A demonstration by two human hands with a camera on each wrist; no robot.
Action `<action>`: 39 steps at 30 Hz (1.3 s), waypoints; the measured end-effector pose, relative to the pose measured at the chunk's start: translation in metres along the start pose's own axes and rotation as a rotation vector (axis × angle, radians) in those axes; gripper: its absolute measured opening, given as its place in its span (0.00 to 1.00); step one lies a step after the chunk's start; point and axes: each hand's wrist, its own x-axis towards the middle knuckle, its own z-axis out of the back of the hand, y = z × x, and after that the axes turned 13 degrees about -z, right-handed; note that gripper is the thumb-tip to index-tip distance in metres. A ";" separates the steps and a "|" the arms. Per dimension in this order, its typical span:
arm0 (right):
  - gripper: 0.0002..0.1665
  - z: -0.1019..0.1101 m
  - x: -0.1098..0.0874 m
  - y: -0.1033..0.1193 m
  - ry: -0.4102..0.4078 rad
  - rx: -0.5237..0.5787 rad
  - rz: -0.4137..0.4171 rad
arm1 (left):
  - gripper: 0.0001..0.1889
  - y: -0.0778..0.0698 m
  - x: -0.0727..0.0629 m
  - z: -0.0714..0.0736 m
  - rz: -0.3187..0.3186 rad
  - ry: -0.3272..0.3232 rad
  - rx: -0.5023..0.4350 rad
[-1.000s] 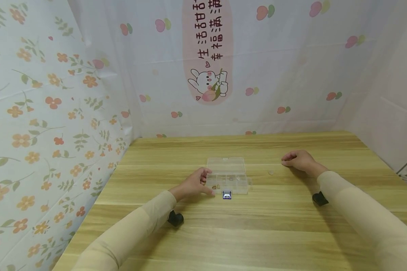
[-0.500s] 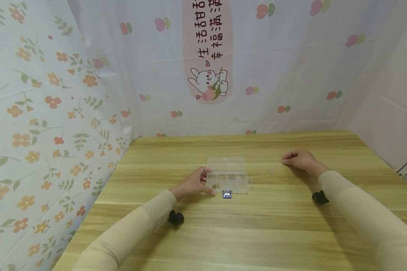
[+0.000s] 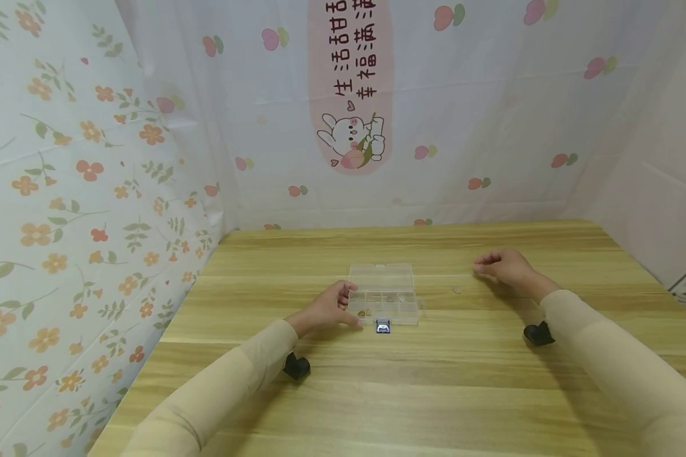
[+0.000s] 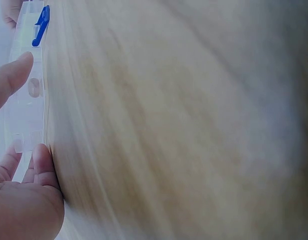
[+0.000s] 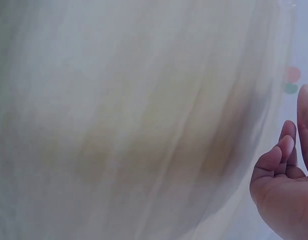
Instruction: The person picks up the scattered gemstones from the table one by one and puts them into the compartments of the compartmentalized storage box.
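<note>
A clear plastic compartment box [image 3: 400,311] stands on the table with its lid [image 3: 381,277] raised at the back. My left hand [image 3: 323,308] holds its left end, thumb at the front corner, fingers round the side. In the left wrist view a small brownish round piece [image 4: 34,87] shows through the box wall beside the thumb. The blue latch [image 3: 383,327] hangs at the box's front. To the right, my right hand [image 3: 507,266] hovers over the table with bent fingers. Whether its fingertips pinch anything is hidden. A small pale disc [image 3: 457,290] lies left of that hand.
Wood-grain table [image 3: 377,406] stretches under both arms. Patterned curtains [image 3: 469,127] hang behind it and along the left side. On the underside of each wrist sits a black device [image 3: 296,367].
Both hands stay nearly where they were. The box, its lid and the pale disc keep their places on the table.
</note>
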 end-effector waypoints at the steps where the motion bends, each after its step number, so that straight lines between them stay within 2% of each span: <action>1: 0.23 0.000 -0.001 0.001 0.001 0.002 0.009 | 0.39 0.000 0.001 0.000 -0.002 0.000 0.005; 10: 0.25 -0.002 -0.015 0.018 0.022 0.017 0.012 | 0.39 0.004 0.003 0.001 -0.009 0.003 0.018; 18: 0.23 -0.015 -0.020 0.030 -0.015 0.033 0.080 | 0.39 0.004 0.003 0.000 -0.016 0.004 0.027; 25: 0.22 -0.027 -0.028 0.043 -0.004 0.071 0.092 | 0.39 0.002 0.003 -0.001 0.001 -0.003 0.034; 31: 0.20 -0.040 -0.035 0.053 0.031 0.119 0.097 | 0.39 0.001 0.002 -0.001 0.002 -0.013 0.026; 39: 0.19 -0.057 -0.047 0.067 0.100 0.192 0.144 | 0.39 0.002 0.002 -0.001 0.004 -0.014 0.022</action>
